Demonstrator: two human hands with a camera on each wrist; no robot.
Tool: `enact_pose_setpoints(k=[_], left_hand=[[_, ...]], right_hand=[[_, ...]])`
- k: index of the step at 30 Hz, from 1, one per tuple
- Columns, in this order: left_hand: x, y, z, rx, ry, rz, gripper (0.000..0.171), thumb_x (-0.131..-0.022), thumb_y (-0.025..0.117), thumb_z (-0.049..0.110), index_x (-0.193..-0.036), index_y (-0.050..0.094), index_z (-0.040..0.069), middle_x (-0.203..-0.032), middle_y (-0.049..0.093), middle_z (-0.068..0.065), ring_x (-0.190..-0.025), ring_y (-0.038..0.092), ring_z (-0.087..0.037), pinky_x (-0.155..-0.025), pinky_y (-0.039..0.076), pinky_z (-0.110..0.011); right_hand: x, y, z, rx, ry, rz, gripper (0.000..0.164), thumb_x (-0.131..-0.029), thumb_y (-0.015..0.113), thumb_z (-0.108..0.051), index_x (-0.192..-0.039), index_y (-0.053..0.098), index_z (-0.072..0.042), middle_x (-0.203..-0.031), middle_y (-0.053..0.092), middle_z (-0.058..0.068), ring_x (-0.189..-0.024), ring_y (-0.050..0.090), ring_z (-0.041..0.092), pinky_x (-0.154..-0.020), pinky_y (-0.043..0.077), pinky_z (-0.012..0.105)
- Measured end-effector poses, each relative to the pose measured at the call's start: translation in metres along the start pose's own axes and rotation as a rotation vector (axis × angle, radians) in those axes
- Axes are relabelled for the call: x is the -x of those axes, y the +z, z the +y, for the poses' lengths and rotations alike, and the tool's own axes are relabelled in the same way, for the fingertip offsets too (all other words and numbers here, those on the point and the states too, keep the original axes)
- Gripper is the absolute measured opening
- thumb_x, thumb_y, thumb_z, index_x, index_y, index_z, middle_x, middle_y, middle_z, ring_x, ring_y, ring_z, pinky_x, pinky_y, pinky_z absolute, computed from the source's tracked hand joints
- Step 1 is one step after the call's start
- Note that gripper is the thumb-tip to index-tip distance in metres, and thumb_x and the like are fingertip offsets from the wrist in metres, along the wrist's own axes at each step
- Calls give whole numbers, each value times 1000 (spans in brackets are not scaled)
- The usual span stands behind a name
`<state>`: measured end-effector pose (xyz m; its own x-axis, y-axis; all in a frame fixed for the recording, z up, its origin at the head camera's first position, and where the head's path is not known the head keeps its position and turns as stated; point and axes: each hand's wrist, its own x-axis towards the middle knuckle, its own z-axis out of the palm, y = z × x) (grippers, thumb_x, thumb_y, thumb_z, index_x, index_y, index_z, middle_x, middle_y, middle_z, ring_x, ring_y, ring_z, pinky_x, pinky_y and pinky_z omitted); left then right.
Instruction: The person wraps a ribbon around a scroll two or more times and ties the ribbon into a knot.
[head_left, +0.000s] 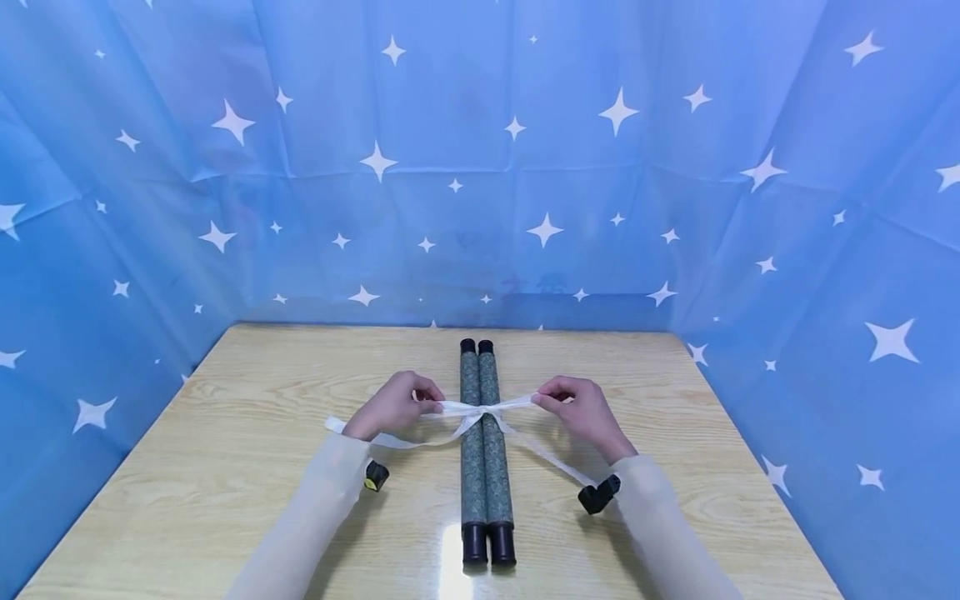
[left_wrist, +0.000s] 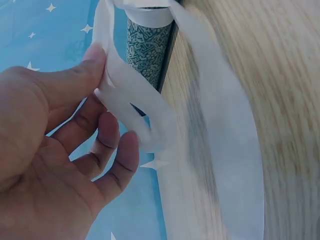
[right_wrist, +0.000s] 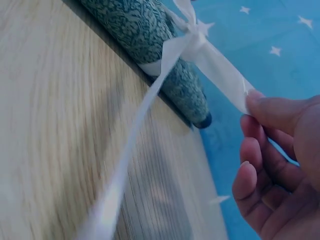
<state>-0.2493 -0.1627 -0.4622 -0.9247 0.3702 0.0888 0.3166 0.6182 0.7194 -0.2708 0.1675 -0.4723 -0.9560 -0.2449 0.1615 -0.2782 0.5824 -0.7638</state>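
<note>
Two rolled scrolls with green patterned covering and dark end knobs lie side by side, lengthwise on the table. A white ribbon goes round their middle and meets in a knot on top. My left hand pinches a folded loop of the ribbon between thumb and index finger, left of the scrolls. On the right, my right hand pinches another part of the ribbon with thumb and forefinger. Both held parts are stretched outward from the knot. Loose ribbon tails trail down toward each wrist.
The scrolls rest on a light wood-grain table. A blue curtain with white stars surrounds its back and sides. Black wrist devices sit by both sleeves, close above the tabletop.
</note>
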Motion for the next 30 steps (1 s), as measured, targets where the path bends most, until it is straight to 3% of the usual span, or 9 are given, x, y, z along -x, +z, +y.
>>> enact_pose_setpoints(k=[6, 17, 25, 30], left_hand=[[-1, -1, -4, -46, 7, 10, 9, -92, 69, 10, -93, 78, 9, -86, 71, 2, -71, 56, -13, -62, 46, -27], [3, -2, -7, -95, 1, 14, 12, -94, 67, 17, -86, 74, 13, -76, 68, -4, -59, 49, -14, -56, 40, -26], [3, 2, -15, -93, -21, 59, 11, -94, 68, 17, -84, 73, 14, -74, 67, -4, -57, 49, -13, -57, 43, -26], [2, 6, -22, -78, -31, 66, 13, -94, 68, 17, -82, 72, 15, -72, 67, -3, -54, 46, -12, -55, 40, -25]], right_hand=[[1, -9, 9, 15, 37, 27, 23, -86, 74, -43, -87, 74, -20, -86, 68, -3, -80, 59, 18, -64, 48, 33], [7, -21, 23, 24, 63, 49, 20, -89, 72, -38, -88, 72, -18, -87, 68, -2, -82, 59, 18, -65, 47, 32], [11, -25, 32, 14, 90, 64, 15, -92, 70, -27, -88, 70, -12, -84, 69, 11, -65, 55, 19, -58, 45, 31], [15, -25, 39, 24, 144, 67, 15, -92, 71, -25, -88, 70, -11, -79, 65, 9, -63, 51, 19, -56, 44, 30]])
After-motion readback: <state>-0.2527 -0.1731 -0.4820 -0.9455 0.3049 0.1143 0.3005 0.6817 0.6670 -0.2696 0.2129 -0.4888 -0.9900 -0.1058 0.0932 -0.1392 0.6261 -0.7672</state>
